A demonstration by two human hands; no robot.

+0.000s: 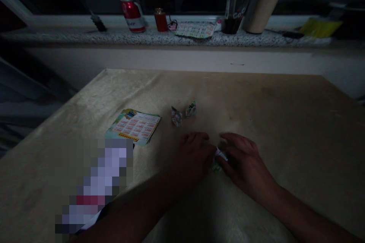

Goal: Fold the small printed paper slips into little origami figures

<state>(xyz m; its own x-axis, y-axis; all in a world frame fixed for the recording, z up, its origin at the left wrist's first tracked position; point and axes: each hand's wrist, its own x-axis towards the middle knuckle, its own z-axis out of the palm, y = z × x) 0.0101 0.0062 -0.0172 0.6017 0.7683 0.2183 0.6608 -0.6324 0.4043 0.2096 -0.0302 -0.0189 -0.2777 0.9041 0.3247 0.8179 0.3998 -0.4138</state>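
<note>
Between my hands, low over the table (pixel 279 129), is a small folded piece of paper (pixel 218 164) with green print and a pale inner side. My left hand (pixel 195 152) grips its left side with thumb and fingers. On its right side, the thumb and fingers of my right hand (pixel 242 155) pinch it. My fingers cover part of the paper. Just beyond my hands stand two small folded paper boats (pixel 176 117), the right-hand one (pixel 191 109) slightly farther back. Left of them lies a stack of printed calendar cards (pixel 135 124).
A blurred-out screen-like object (pixel 97 182) lies at the lower left, beside my left forearm. Along the granite windowsill (pixel 159 40) stand a red can (pixel 133 17), a small red bottle (pixel 161 21), a printed sheet (pixel 195 29), a lidded cup (pixel 235 7) and a cardboard tube (pixel 265 0).
</note>
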